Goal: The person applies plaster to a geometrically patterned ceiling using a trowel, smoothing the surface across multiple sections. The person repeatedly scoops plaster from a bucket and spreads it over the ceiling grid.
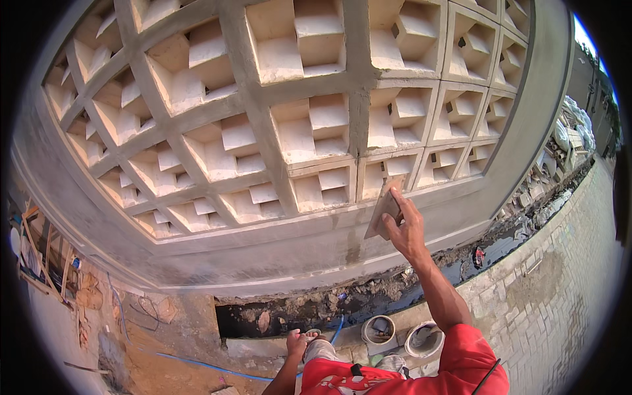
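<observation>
My right hand (407, 230) is stretched forward with its fingers wrapped round a plastering trowel (378, 220). The trowel's flat blade lies tilted close to the wall, at the lower row of the pale breeze blocks (324, 187); whether it touches is hard to tell. Grey mortar (255, 96) covers the joints between the left and middle blocks, while thin seams divide those on the right. Under the blocks runs a smooth grey wall band (276, 238) with a damp dark streak. Low beside my body, my left hand (296, 343) looks curled closed; its contents are hidden.
A ditch (283, 317) with dark water and rubble runs along the wall's foot. Two buckets (378, 330) (424, 340) stand near my legs. A blue hose (197, 363) crosses the ground at left. Paving (526, 293) and a rubble heap (536, 172) lie to the right.
</observation>
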A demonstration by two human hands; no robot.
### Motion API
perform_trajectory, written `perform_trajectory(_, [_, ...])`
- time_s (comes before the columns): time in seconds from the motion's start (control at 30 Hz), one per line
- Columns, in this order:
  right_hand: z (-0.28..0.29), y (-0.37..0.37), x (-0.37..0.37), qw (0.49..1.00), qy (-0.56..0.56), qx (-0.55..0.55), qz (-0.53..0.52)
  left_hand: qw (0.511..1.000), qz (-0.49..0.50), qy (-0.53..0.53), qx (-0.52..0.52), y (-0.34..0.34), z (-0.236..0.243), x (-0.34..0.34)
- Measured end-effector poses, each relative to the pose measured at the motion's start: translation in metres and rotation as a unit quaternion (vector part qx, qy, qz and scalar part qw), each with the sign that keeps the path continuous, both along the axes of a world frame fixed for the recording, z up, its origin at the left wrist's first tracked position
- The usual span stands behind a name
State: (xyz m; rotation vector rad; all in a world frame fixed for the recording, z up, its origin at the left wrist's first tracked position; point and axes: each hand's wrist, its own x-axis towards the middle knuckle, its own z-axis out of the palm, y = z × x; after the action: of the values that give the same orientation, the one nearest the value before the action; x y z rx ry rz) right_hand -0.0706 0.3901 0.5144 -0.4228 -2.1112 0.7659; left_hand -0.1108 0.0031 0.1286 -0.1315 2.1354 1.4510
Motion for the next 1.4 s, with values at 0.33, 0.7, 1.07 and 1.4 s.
perform_trajectory(0.33, [0.13, 0.008, -0.104, 0.98, 0.054, 0.112, -0.153, 0.966, -0.093, 0.156, -0.185, -0.135, -0.062, -0.136])
perform_trajectory(0.7, [0.065, 0.015, -0.116, 0.972, -0.057, 0.103, -0.205, 0.997, 0.018, -0.065, -0.021, -0.134, 0.007, -0.137])
perform_trajectory(1.07, [0.135, 0.01, -0.136, 0.971, 0.054, 0.086, -0.216, 0.977, -0.18, -0.096, -0.069, -0.112, 0.011, -0.159])
perform_trajectory(1.4, [0.073, 0.001, -0.097, 0.979, -0.011, 0.058, -0.195, 0.979, -0.095, -0.154, -0.094, -0.115, 0.033, -0.192])
